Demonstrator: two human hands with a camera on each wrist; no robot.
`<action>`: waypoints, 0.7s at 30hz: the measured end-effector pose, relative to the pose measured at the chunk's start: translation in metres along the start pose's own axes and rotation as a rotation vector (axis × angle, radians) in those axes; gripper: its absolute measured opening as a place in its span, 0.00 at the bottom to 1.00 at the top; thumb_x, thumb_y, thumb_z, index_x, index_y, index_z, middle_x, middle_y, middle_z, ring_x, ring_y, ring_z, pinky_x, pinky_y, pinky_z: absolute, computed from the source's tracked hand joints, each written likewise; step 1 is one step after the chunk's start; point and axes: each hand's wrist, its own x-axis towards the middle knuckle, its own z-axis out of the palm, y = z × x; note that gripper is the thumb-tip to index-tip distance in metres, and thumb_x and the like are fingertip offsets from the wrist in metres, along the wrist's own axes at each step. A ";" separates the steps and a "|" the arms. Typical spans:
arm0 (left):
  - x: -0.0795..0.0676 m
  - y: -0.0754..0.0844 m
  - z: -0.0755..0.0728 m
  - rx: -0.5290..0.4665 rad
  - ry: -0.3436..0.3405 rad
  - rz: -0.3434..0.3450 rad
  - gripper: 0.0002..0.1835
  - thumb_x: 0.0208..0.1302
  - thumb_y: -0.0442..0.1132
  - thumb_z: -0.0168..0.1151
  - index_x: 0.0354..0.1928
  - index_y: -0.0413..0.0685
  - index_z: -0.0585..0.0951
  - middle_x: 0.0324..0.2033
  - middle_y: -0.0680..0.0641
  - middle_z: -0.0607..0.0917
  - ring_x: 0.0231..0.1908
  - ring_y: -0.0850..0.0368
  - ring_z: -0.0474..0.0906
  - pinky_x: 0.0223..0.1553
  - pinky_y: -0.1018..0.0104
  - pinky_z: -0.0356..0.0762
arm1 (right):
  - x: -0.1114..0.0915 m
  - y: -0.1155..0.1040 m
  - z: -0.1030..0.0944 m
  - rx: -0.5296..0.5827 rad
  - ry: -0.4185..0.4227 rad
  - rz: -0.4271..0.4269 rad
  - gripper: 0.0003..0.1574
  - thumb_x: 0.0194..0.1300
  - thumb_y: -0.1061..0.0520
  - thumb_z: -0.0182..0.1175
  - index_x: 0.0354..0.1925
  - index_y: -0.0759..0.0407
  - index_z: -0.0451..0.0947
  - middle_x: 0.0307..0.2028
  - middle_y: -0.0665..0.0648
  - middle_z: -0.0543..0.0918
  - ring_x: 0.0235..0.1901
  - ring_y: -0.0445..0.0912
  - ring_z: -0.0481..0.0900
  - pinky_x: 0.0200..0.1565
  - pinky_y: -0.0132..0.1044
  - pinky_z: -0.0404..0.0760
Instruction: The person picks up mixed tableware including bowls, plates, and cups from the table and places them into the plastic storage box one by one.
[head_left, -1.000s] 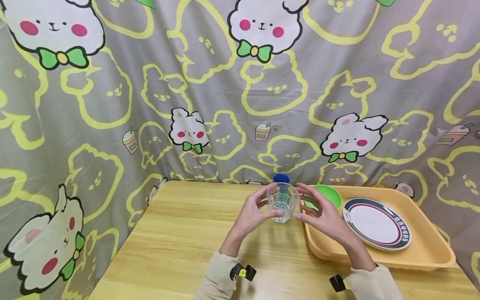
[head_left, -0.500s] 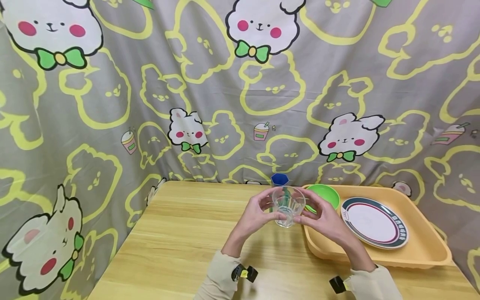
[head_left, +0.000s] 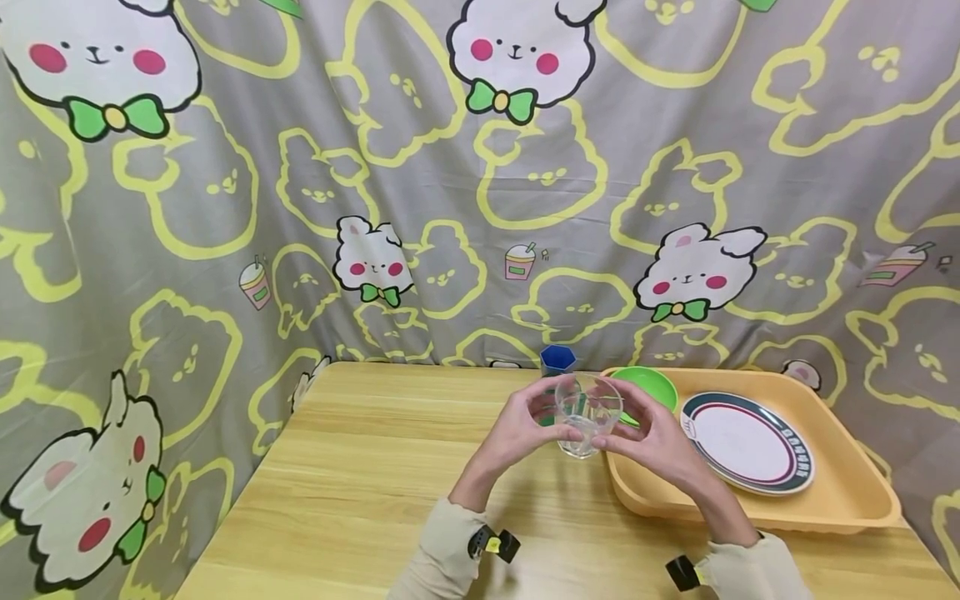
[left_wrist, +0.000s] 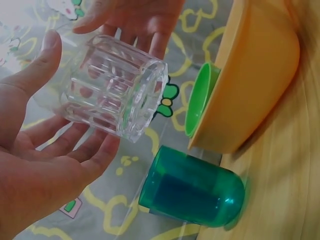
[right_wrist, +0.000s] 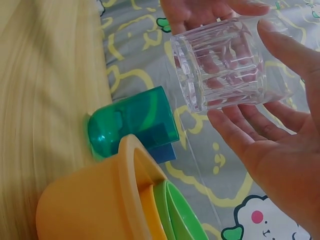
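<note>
A clear drinking glass [head_left: 588, 402] is held above the table between both hands, its base angled down toward the tabletop. My left hand [head_left: 521, 423] grips its left side, the fingers round the far wall and the thumb at the front. From the other side my right hand [head_left: 651, 429] holds it the same way, fingers behind and thumb near the left thumb. Beyond the glass a translucent teal cup [left_wrist: 197, 187] stands on the table. A dark blue six-sided cup [head_left: 557, 358] shows close behind the teal one, partly hidden.
An orange tray [head_left: 855, 492] sits on the right of the wooden table [head_left: 360, 467]. In it lie a white plate [head_left: 750, 446] with a dark green rim and a green bowl [head_left: 651, 390]. A patterned curtain [head_left: 450, 200] hangs behind the table and along its left.
The glass has moved a little right and toward me. My right hand, its fingers spread wider before, has come in closer around it. The cups, tray and plate stay put.
</note>
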 end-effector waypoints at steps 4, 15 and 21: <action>0.003 0.000 0.002 0.009 -0.007 -0.018 0.36 0.61 0.29 0.74 0.71 0.48 0.73 0.63 0.43 0.79 0.62 0.43 0.78 0.60 0.65 0.78 | 0.000 0.000 -0.003 -0.014 0.008 -0.014 0.47 0.61 0.66 0.73 0.74 0.62 0.64 0.66 0.67 0.72 0.67 0.47 0.73 0.58 0.29 0.77; 0.010 0.004 0.008 -0.003 -0.061 -0.025 0.39 0.62 0.29 0.73 0.75 0.43 0.68 0.67 0.44 0.76 0.64 0.46 0.76 0.64 0.60 0.75 | -0.006 -0.007 -0.014 -0.101 0.070 -0.041 0.46 0.57 0.66 0.76 0.70 0.64 0.67 0.63 0.66 0.74 0.63 0.41 0.75 0.55 0.28 0.80; 0.011 0.000 0.006 0.022 -0.024 0.019 0.40 0.61 0.27 0.73 0.74 0.43 0.69 0.67 0.39 0.75 0.66 0.42 0.73 0.67 0.52 0.72 | -0.013 -0.010 -0.027 -0.150 0.106 -0.017 0.49 0.58 0.65 0.76 0.73 0.64 0.65 0.61 0.68 0.77 0.61 0.38 0.77 0.53 0.26 0.80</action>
